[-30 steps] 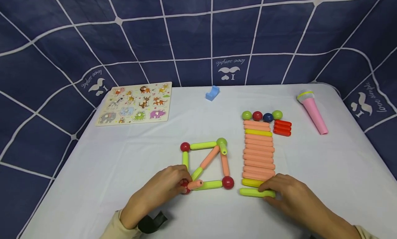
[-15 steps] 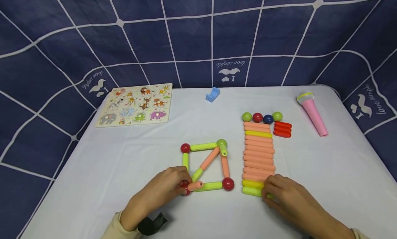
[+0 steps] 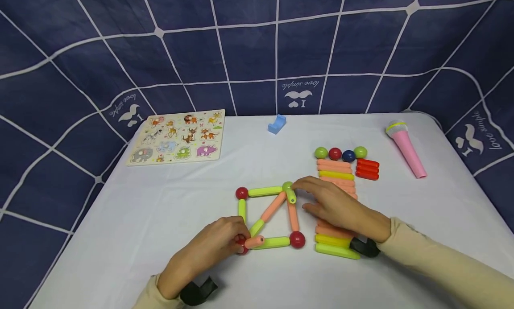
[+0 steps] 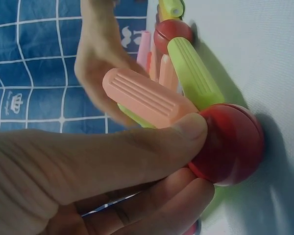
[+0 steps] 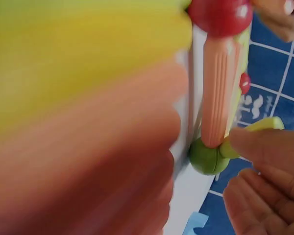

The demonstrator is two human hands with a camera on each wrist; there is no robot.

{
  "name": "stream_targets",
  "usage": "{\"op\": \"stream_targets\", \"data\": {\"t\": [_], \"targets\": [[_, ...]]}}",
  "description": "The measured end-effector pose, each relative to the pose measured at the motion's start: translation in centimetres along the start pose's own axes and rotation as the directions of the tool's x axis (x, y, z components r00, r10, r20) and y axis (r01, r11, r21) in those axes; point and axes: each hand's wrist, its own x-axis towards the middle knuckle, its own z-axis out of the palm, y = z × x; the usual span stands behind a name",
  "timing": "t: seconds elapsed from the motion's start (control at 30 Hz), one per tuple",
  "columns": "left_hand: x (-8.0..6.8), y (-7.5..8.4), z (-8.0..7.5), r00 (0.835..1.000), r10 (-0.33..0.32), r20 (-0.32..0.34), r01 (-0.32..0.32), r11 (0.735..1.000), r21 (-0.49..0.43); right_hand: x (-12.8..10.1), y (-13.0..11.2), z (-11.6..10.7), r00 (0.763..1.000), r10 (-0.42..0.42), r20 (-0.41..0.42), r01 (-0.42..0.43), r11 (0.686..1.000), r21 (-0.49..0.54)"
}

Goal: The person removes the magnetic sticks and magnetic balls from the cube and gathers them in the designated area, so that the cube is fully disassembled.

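My left hand (image 3: 218,237) pinches a red ball (image 4: 232,144) at the frame's near-left corner, thumb and fingertips against it. From that ball an orange stick (image 3: 254,242) sticks up at a tilt. My right hand (image 3: 335,202) reaches to the far-right corner, where a green ball (image 5: 209,156) carries an upright-leaning green stick (image 3: 291,195). Its index fingertip is right at the ball in the head view, with the thumb apart. In the right wrist view the thumb overlaps the green stick. A diagonal orange stick (image 3: 274,207) crosses the frame, and red balls mark its other corners.
Beneath the right forearm lies a column of orange and yellow sticks, with a green stick (image 3: 337,251) nearest. Balls and short red sticks (image 3: 367,169) are behind it. An animal puzzle board (image 3: 176,137), a blue block (image 3: 277,124) and a pink toy microphone (image 3: 406,148) lie farther back.
My right hand set the green stick against the column's near end, let go, and moved left and away to the frame's far-right corner. The left hand stays on the red ball.
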Motion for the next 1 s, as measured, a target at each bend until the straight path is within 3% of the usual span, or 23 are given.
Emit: {"op": "stream_targets", "data": {"t": [0.27,0.5,0.63,1.0], "targets": [[0.0,-0.1,0.0,1.000,0.016,-0.016,-0.016,1.000,-0.012,3.1,0.4,0.0,0.994,-0.094,0.052,0.093,0.995,0.019],[-0.1,0.0,-0.2,1.000,0.012,-0.013,-0.012,1.000,-0.009,4.1,1.2,-0.1,1.000,-0.011,0.026,0.006,0.985,0.175],[0.0,-0.1,-0.1,1.000,0.011,-0.014,-0.011,1.000,-0.004,4.4,1.6,0.4,0.998,0.048,0.036,-0.055,0.976,0.211],[0.0,0.1,-0.2,1.000,0.007,-0.008,-0.007,1.000,0.015,3.0,2.0,0.0,0.996,0.085,-0.013,-0.084,0.996,0.029]]}}
